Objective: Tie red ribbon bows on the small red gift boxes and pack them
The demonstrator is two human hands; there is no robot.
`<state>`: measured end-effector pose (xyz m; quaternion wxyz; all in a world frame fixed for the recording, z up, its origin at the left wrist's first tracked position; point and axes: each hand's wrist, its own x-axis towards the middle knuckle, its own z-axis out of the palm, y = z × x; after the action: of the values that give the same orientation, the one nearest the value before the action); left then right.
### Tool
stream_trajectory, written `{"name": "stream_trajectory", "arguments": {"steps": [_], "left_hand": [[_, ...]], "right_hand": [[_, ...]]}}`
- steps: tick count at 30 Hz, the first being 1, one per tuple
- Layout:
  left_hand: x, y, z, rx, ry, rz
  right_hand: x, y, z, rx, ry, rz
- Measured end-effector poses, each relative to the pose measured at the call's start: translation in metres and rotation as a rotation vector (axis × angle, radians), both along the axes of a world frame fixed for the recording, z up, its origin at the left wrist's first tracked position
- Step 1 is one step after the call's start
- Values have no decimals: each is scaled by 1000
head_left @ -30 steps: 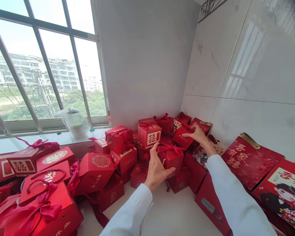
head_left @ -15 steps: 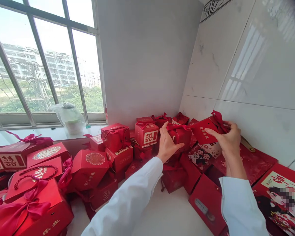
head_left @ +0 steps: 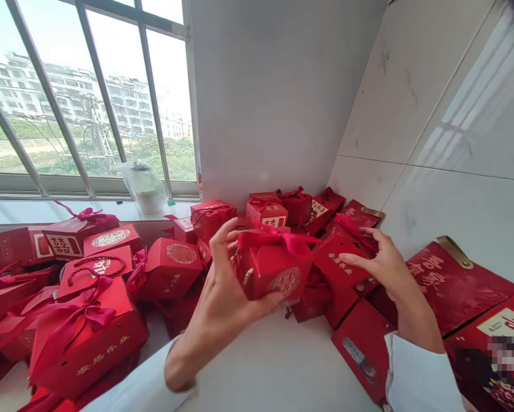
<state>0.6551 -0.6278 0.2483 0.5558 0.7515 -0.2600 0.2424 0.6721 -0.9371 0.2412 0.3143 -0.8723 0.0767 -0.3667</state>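
1. Left hand (head_left: 220, 286): fingers and thumb curled, cupping the side and underside of a red gift box (head_left: 274, 272) tied with a red ribbon; the box sits just right of the palm, between the two hands.
2. Right hand (head_left: 387, 274): fingers spread, reaching left over a flat red box with gold lettering (head_left: 336, 260); no pinch. Whether the fingertips touch it cannot be told.
3. Below both hands: white counter (head_left: 274, 366).
4. Beyond both hands: a heap of red ribboned boxes (head_left: 295, 209) against a grey wall (head_left: 261, 103).
5. Left of the left hand: a red box with a large bow (head_left: 85, 337) and a red box with a round gold seal (head_left: 168, 257).
6. Right of the right hand: a red packet with a gold clasp (head_left: 458, 280), below a white marble-patterned tile wall (head_left: 415, 97).
7. Far left of the hands: a clear plastic bag (head_left: 143, 186) on the sill of a barred window (head_left: 111, 97).
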Motion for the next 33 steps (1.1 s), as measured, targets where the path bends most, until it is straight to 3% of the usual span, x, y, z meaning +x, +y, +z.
{"name": "stream_trajectory", "arguments": {"steps": [3,7,9,12,16,19,21,25,28,30,33], "left_hand": [[-30,28,-65,15,36,165],[-57,44,-144,73,46,293],[-67,47,-170,83,55,305],[-75,52,-193,88,34,296],[-74,60,-206,83,-7,238],[-72,62,-209,102,13,238],[-73,62,-209,132,63,277],[-81,64,-204,137,105,265],[-87,71,-192,53,107,208],[-90,78,-182,43,191,174],[-90,86,-168,76,318,115]], "right_hand": [[19,37,-21,-15,129,45],[45,62,-60,-124,194,-121],[50,66,-75,-163,157,-191],[42,73,-81,-245,19,-227],[3,97,-69,-331,-196,-172],[-31,124,-71,-259,-238,-53],[-51,143,-86,-128,-146,120],[-79,168,-133,191,210,489],[-87,176,-162,359,361,633],[-82,178,-172,435,373,634],[-69,178,-175,449,298,452]]}}
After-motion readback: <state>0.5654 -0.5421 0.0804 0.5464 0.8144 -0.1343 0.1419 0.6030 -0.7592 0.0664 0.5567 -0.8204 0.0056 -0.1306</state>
